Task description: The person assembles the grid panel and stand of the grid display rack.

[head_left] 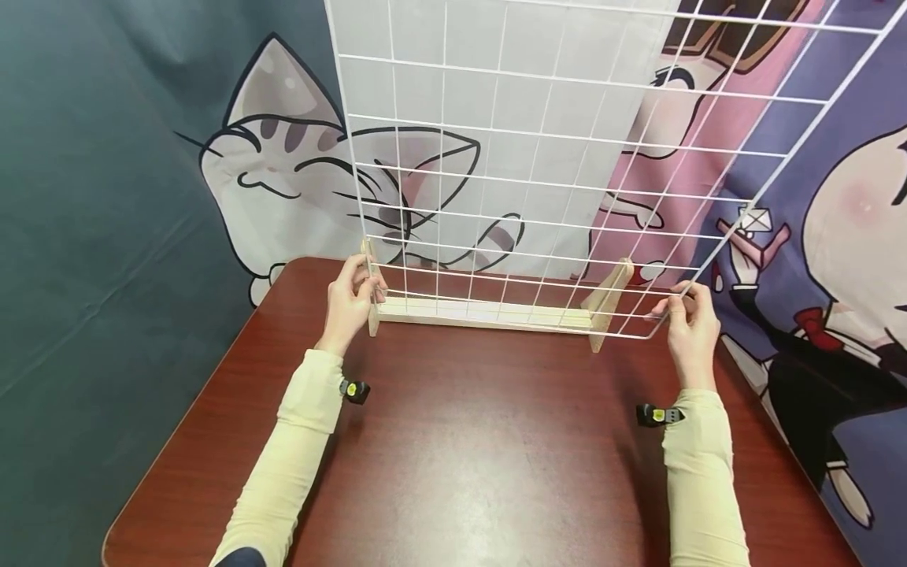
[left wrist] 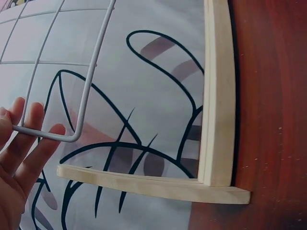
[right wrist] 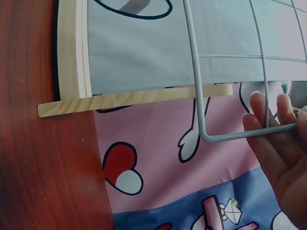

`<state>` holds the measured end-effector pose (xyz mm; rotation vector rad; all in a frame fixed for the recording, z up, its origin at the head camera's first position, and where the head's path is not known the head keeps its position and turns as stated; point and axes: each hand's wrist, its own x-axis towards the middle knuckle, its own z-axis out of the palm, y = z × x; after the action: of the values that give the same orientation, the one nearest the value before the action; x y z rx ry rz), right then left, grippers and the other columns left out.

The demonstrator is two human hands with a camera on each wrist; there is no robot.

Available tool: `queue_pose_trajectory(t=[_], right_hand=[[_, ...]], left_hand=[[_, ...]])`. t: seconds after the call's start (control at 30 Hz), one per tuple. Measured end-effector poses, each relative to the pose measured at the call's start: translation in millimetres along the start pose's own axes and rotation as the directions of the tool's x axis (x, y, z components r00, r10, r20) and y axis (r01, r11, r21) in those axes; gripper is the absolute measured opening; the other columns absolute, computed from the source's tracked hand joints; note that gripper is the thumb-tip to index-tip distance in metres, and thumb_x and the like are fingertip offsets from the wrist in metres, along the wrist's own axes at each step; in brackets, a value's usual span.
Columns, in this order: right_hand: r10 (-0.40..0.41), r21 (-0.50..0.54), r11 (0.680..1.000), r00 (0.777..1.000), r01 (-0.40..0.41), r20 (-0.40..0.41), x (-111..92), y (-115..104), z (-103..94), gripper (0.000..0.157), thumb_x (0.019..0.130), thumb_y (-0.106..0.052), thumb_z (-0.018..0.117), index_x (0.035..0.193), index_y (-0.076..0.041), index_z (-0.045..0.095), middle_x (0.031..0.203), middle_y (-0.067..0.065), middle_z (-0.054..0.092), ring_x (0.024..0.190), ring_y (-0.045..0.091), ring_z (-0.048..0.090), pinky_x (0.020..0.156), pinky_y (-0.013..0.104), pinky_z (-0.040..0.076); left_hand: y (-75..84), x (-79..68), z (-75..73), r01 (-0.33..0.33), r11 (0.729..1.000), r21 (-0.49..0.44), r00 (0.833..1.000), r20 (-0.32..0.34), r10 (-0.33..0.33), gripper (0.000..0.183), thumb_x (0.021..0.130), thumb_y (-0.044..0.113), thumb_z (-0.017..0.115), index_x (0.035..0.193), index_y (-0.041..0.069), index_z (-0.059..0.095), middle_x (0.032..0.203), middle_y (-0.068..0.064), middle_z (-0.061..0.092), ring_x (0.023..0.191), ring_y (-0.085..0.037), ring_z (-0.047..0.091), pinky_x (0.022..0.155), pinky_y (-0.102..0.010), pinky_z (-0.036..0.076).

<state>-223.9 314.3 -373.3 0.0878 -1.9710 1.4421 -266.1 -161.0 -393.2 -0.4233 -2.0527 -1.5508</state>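
Note:
Both hands hold up a white wire grid panel point(head_left: 553, 185). My left hand point(head_left: 349, 295) grips its left edge near the lower corner, with fingers behind the wires in the left wrist view. On the other side my right hand point(head_left: 693, 327) holds the right edge near the bottom corner, fingers likewise reaching behind the wires. A pale wooden stand point(head_left: 482, 313) rests on the table beyond, made of a long crossbar and two end pieces. The panel's bottom wire overlaps this stand in the head view; in both wrist views the panel's corners appear apart from it.
The stand sits near the far edge of a reddish-brown table point(head_left: 468, 441). Behind it hangs a cloth backdrop point(head_left: 283, 205) with cartoon animals, close to the table's back and right sides. A small black device point(head_left: 354, 391) is strapped at each wrist.

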Motion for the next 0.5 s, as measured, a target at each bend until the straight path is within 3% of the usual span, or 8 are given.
queue_pose_trajectory(t=[0.07,0.17,0.4,0.5], right_hand=[[0.003,-0.013,1.000,1.000,-0.003,-0.012,1,0,0.3,0.014,0.097,0.003,0.046,0.107,0.014,0.046,0.062,-0.017,0.062,0.058,-0.006,0.065,0.059,0.012,0.044],[0.006,-0.021,1.000,0.999,-0.007,-0.040,2,2,0.0,0.006,0.097,0.002,0.047,0.099,0.007,0.049,0.062,-0.017,0.061,0.058,-0.006,0.064,0.058,0.011,0.044],[-0.028,-0.032,0.999,0.994,0.025,-0.104,19,25,2.8,0.006,0.098,-0.001,0.048,0.096,-0.005,0.052,0.062,-0.020,0.060,0.059,-0.007,0.060,0.057,0.010,0.037],[-0.044,-0.013,0.999,0.993,0.043,-0.108,25,23,6.3,0.012,0.097,0.000,0.048,0.094,-0.011,0.053,0.062,-0.020,0.060,0.059,-0.007,0.059,0.057,0.013,0.038]], left_hand=[[-5.7,4.1,1.8,-0.018,1.000,-0.002,1.000,-0.011,0.018,0.023,0.093,-0.006,0.054,0.116,-0.003,0.054,0.079,-0.027,0.067,0.059,-0.035,0.063,0.057,-0.028,0.054],[-6.8,8.9,4.2,-0.045,0.999,-0.006,0.999,-0.017,0.045,0.022,0.094,-0.003,0.056,0.115,-0.002,0.055,0.077,-0.024,0.067,0.059,-0.031,0.063,0.056,-0.024,0.052],[25.9,14.8,3.8,-0.035,0.999,-0.010,0.999,-0.011,0.035,0.022,0.092,-0.009,0.053,0.114,-0.010,0.052,0.079,-0.032,0.065,0.062,-0.047,0.059,0.056,-0.029,0.052],[31.3,16.1,2.1,-0.047,0.999,0.011,0.999,-0.018,0.047,0.020,0.092,-0.009,0.053,0.112,-0.011,0.051,0.079,-0.033,0.065,0.058,-0.034,0.062,0.054,-0.022,0.049]])
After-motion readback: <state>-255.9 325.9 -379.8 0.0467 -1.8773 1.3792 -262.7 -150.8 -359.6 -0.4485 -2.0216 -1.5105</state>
